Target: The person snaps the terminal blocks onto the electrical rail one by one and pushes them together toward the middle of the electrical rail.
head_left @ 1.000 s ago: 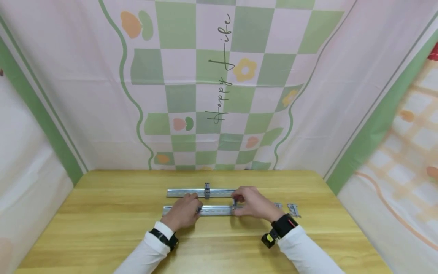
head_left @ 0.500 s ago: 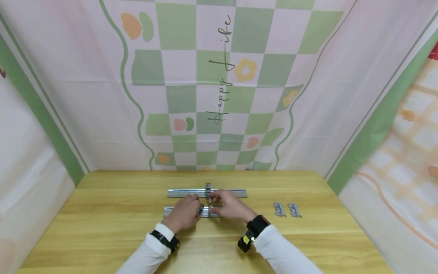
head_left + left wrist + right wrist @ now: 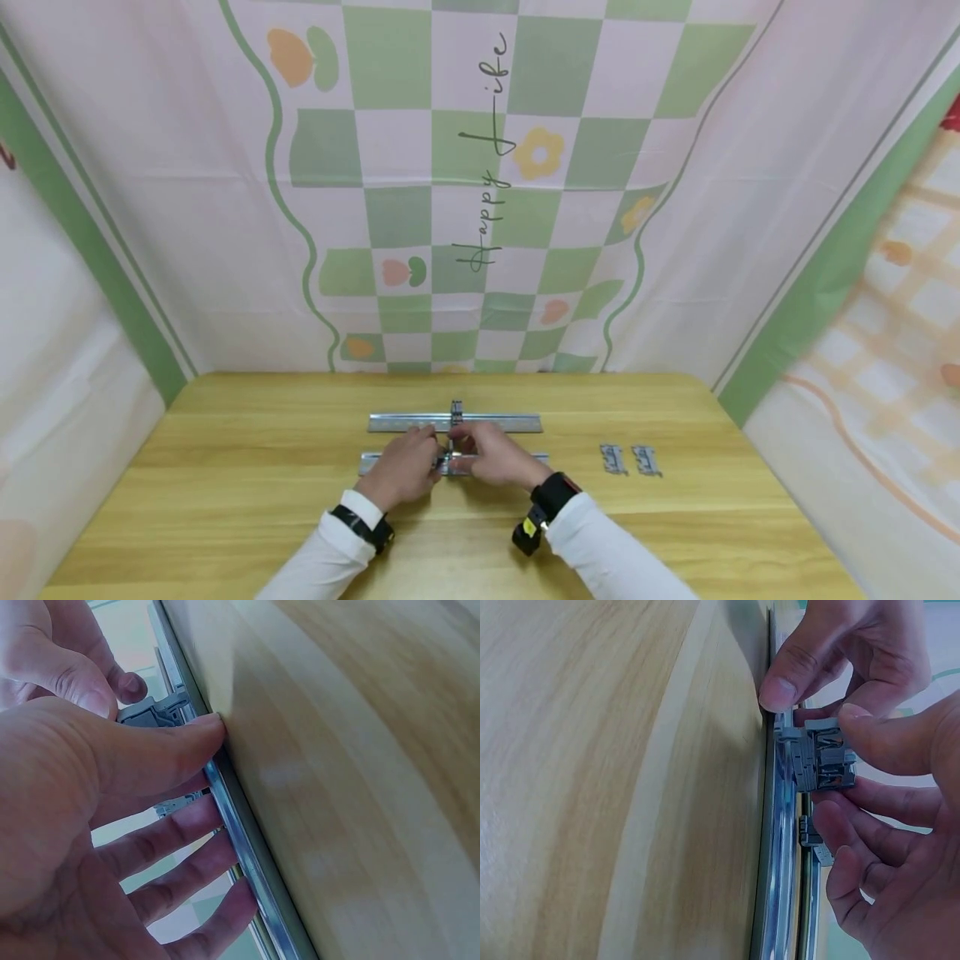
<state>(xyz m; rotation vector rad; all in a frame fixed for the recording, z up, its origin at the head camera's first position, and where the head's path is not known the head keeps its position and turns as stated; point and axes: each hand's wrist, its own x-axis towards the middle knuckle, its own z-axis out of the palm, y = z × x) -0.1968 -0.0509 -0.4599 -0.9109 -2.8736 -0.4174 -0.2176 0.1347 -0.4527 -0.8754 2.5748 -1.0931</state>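
At near rail (image 3: 369,463), btwn both hands: grey block (image 3: 826,754), crosswise

Head view: L hand (image 3: 405,468) grips near rail, just left of R hand (image 3: 491,454). Rail's long axis runs L–R under both. R hand is narrow, tips close to L hand; grey block mostly hidden there. Just beyond the hands, far rail (image 3: 502,422) lies approx. parallel, w/ block stack (image 3: 457,412) upright on it. Well right of R hand: loose block (image 3: 612,459) & a 2nd one (image 3: 646,460), both flat on wood table (image 3: 225,483), side by side, long axes pointing away from the person.

L wrist view: L thumb on rail's near edge, fingers along its other side. Grey block is just past L thumb, twd R hand; foot end at rail, body sticking out crosswise.

R wrist view: R hand pinches grey block btwn thumb & fingers, outer fingers curled. Slotted face turned twd R wrist; long axis across rail, foot at near edge, just beside L thumb. Can't tell if it's clipped on.
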